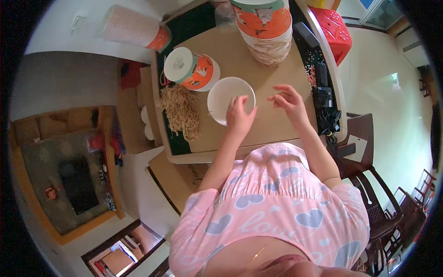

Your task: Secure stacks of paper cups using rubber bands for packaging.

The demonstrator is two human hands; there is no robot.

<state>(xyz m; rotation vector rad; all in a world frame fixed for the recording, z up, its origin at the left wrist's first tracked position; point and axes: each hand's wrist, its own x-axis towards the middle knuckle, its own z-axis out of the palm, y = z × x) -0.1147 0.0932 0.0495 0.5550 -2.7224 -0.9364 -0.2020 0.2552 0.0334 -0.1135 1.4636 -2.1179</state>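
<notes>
A round white paper tub (222, 94) stands on the brown board, its mouth facing up. Over its near right rim is my left hand (239, 117), fingers bent and slightly blurred, thumb apart from them; nothing shows in it. To the right of the tub, above the board, my right hand (290, 104) has its thumb and fingers drawn together, and whatever they hold is too small to name. A heap of tan, stringy shreds (181, 113) lies left of the tub. Behind the heap is an orange and green printed tub (200, 74) with a pale top.
Printed tubs (263, 23) are stacked at the back, and a long stack of paper cups (134, 28) leans at the far left. Black adapters and cables (323, 97) line the right edge beside pink bits (311, 74). A red stool (330, 32) and dark chair (362, 143) stand right.
</notes>
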